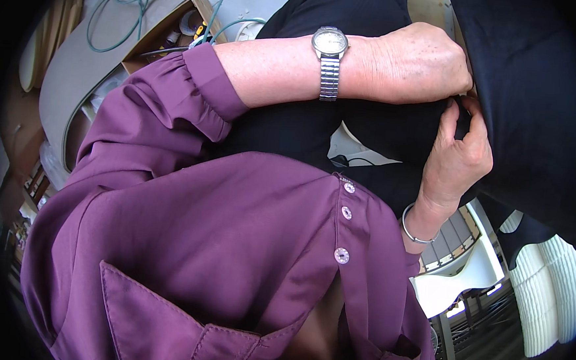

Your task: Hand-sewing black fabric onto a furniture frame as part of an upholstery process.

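Head view: the frame is tilted, and a purple shirt [218, 242] of smooth woven cloth fills the lower left and centre, with a stitched pocket flap and a row of small round pale buttons [346, 212]. A gathered purple cuff sits in the upper middle, and a bare forearm runs right from it, wearing a round-faced watch [329, 57] on a ribbed metal band. That left hand [417, 66], in the upper right of the frame, is clenched on a fold of black cloth [530, 96], a soft matte fabric that hangs across the upper right and centre. Just below it, the right hand [454, 157] pinches the same black cloth between thumb and fingers, a thin metal bangle round its wrist. The two hands nearly touch at the fold. In the upper left lie looped green cable [124, 2] and curved grey board. White ribbed shapes show at the lower right.
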The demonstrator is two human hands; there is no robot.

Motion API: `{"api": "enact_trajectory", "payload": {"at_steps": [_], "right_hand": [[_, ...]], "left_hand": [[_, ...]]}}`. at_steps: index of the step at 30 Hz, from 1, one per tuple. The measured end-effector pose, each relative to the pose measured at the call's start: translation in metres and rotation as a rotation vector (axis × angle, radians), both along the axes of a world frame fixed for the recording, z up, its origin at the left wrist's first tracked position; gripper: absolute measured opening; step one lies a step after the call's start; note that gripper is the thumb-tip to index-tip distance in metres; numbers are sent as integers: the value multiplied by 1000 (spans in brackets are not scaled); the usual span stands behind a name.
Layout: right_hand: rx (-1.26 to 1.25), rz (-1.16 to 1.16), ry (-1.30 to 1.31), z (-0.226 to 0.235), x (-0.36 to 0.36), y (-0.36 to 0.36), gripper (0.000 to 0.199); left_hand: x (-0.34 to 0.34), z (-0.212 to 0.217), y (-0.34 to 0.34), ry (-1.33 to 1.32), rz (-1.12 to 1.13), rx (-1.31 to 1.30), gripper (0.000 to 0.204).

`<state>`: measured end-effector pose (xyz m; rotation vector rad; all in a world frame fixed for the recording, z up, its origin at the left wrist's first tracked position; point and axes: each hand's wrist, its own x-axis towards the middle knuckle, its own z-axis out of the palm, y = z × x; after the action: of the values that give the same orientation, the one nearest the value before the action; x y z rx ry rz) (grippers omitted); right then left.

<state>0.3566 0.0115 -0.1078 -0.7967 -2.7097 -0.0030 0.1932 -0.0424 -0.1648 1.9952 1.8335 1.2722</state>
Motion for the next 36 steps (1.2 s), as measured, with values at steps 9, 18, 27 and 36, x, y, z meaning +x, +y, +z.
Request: {"api": "enact_trajectory", "payload": {"at_steps": [9,18,27,36], "right_hand": [[52,10,89,-2,-1,2,13],[27,-30,98,-2,0,0,14],[82,-70,86,-6,4,3,19],[-198,44,80,0,3,2,20]], "left_hand": [[6,5,-2,62,-9,-31,14],[8,7,2,-15,10,62,13],[22,10,1,118,9,1,12],[25,1,-18,138,4,-42,13]]}}
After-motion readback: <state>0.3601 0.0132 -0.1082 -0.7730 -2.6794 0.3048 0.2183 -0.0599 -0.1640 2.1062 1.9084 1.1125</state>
